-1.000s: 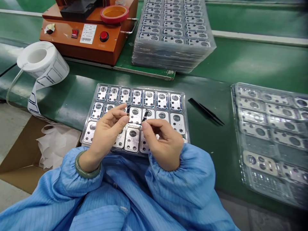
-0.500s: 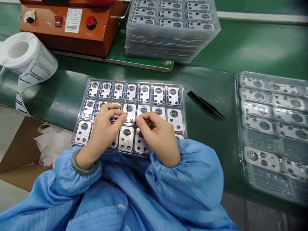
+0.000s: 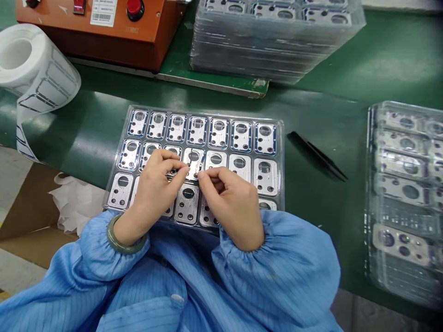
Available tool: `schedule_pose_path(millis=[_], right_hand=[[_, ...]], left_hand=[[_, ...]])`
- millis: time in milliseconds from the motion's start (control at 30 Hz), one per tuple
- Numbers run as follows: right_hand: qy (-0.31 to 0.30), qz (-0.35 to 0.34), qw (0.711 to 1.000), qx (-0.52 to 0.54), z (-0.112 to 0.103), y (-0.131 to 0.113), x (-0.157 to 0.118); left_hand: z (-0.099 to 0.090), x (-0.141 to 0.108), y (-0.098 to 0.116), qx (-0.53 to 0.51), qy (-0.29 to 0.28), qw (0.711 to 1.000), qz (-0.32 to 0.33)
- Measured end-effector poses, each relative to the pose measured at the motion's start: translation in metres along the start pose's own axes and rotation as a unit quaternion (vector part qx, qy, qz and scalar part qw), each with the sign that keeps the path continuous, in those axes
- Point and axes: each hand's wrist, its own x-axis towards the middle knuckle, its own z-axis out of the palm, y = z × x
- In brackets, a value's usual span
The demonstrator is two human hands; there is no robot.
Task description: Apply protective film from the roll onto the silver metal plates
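Note:
My left hand (image 3: 154, 193) and my right hand (image 3: 230, 203) are low over a clear plastic tray (image 3: 207, 112) of metal camera-cover plates, in rows. Their fingertips meet at a plate (image 3: 194, 161) in the middle row. The fingers curl close together, and any small piece between them is hidden. The top-row plates (image 3: 197, 130) show thin blue outlines, as do a few plates at the left of the middle row. The plates at the right of the middle row (image 3: 265, 176) have none.
Black tweezers (image 3: 318, 154) lie right of the tray on the green bench mat (image 3: 363, 87). Further right sits a clear tray of plates (image 3: 403, 198). Ahead are a tall stack of trays (image 3: 277, 46), an orange machine (image 3: 97, 32) and a white label roll (image 3: 34, 62).
The dark strip pinched between my fingers earlier no longer shows. My fingertips have come down to the plate, and the view has shifted, moving the tray slightly right.

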Motion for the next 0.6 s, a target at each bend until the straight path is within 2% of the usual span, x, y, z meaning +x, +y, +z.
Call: schedule_pose_path(millis=[600], right_hand=[[0.013,0.006,1.0,-0.008,0.0029,-0.0013,0.001]], left_hand=[[-0.0001,0.0015,0.0028,0.006,0.004,1.0,0.006]])
